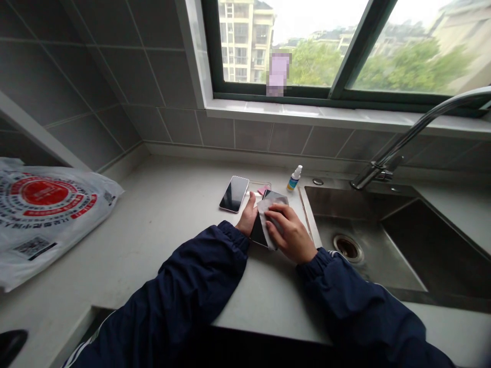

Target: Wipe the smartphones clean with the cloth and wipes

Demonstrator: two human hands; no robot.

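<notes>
Over the pale stone counter (184,230), my left hand (247,215) grips the edge of a black-backed phone (258,232), holding it upright at a slight tilt. My right hand (290,232) presses a grey cloth with a zigzag edge (270,217) against the phone, hiding much of it. A second smartphone (234,193) lies face up to the left, apart from both hands. Behind the hands are a small spray bottle with a white cap (294,179) and a pink tab (263,190) on a clear sheet.
A stainless steel sink (364,240) with a drain and a chrome tap (406,138) lies right of my hands. A white plastic bag with red print (42,214) lies on the counter at left. Tiled wall and a window stand behind.
</notes>
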